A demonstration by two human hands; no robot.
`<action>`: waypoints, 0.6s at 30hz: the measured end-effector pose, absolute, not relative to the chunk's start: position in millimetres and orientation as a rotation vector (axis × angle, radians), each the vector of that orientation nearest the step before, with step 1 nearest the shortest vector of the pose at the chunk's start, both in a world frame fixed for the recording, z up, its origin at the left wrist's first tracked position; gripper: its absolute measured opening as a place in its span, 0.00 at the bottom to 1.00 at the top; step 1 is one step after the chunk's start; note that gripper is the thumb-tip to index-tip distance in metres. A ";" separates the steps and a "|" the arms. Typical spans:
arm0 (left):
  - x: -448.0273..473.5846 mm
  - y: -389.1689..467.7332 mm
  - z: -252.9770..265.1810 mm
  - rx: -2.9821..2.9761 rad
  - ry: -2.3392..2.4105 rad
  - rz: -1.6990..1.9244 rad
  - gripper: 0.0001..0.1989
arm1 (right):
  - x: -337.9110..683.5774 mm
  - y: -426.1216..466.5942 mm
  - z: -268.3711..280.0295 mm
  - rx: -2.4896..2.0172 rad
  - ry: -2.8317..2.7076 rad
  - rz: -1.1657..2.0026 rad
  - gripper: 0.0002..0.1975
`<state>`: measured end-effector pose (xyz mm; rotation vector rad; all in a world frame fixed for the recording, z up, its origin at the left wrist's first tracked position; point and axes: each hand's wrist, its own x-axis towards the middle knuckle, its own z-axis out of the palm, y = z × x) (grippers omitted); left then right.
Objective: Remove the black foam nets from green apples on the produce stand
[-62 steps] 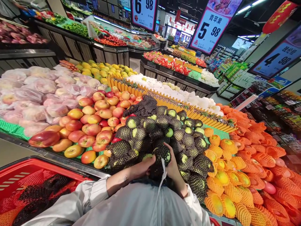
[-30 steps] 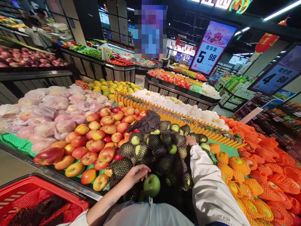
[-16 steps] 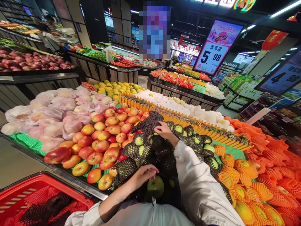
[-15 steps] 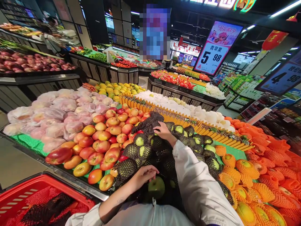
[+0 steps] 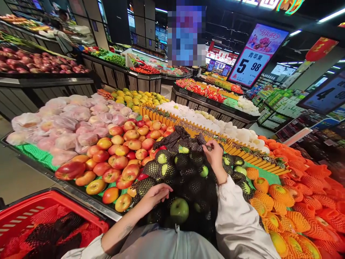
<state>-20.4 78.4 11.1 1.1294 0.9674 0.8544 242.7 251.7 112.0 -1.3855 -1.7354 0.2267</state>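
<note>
My right hand (image 5: 214, 155) is closed in a pinch at the back of the green apples, with a black foam fruit net (image 5: 199, 139) at its fingertips. A heap of loose black nets (image 5: 176, 137) lies just left of it. My left hand (image 5: 159, 193) hovers empty over the near part of the pile, fingers loosely bent and apart. To its right sits a bare green apple (image 5: 179, 210), apart from the fingers. Around both hands lie several green apples in black nets (image 5: 167, 170).
Red-yellow apples (image 5: 118, 162) and bagged fruit (image 5: 67, 122) lie to the left. Fruit in orange nets (image 5: 279, 194) lies on the right. A low yellow fence (image 5: 237, 149) runs behind the green apples. The red basket (image 5: 88, 212) at lower left holds red and black nets.
My right hand has moved right from the heap of black nets, and a net now shows at its fingertips. My left hand has shifted slightly left, away from the bare green apple.
</note>
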 end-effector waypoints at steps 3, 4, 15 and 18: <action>-3.9 77.6 13.3 1.132 0.887 0.829 0.28 | 260.7 190.5 113.7 -1.260 -1.577 0.433 0.11; 3.0 75.8 12.3 1.118 0.852 0.816 0.30 | 263.2 167.4 109.9 -1.231 -1.565 0.537 0.13; 56.7 56.5 10.5 1.391 0.789 0.640 0.26 | 265.6 -4.6 20.1 -1.222 -1.584 1.463 0.28; 55.2 52.6 15.1 1.491 0.798 0.569 0.20 | 271.4 -15.7 17.2 -1.258 -1.492 1.443 0.14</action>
